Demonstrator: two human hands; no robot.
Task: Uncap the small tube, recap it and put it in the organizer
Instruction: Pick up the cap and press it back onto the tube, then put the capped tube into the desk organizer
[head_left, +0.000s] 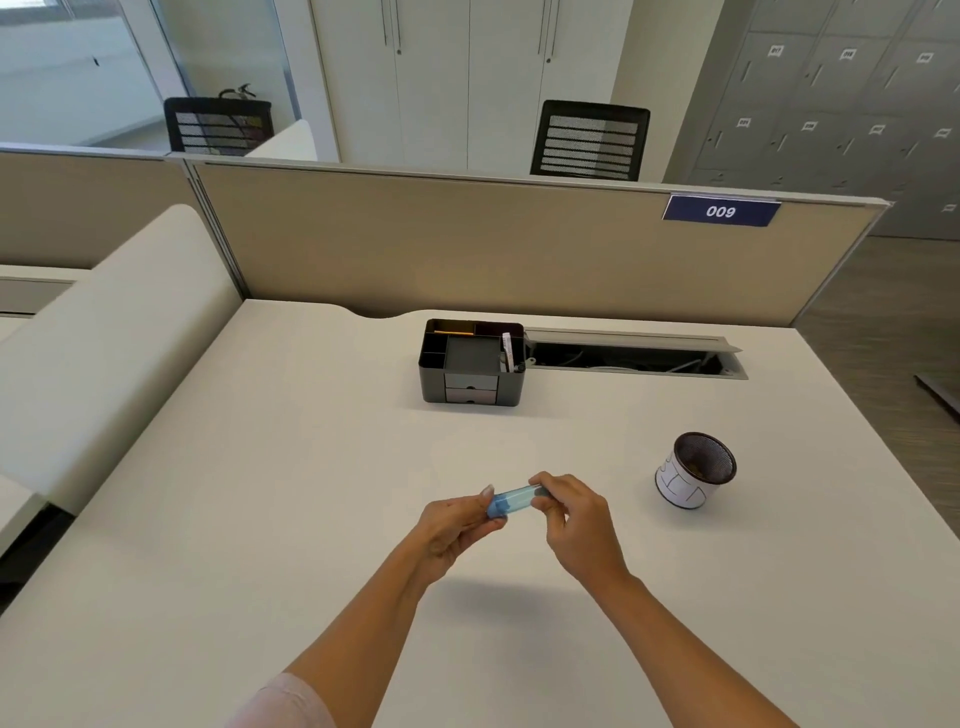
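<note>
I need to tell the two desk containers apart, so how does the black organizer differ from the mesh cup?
The black organizer is a boxy block with several open compartments and small drawers in front; the mesh cup is round with one opening. The organizer stands upright near the partition; the cup sits tilted, closer and to the right. The organizer holds a few items; the cup's contents can't be made out. Both rest on the white desk, untouched by either hand.

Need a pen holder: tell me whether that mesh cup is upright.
Tipped. The mesh cup leans on the desk, its open mouth angled up and right.
</note>
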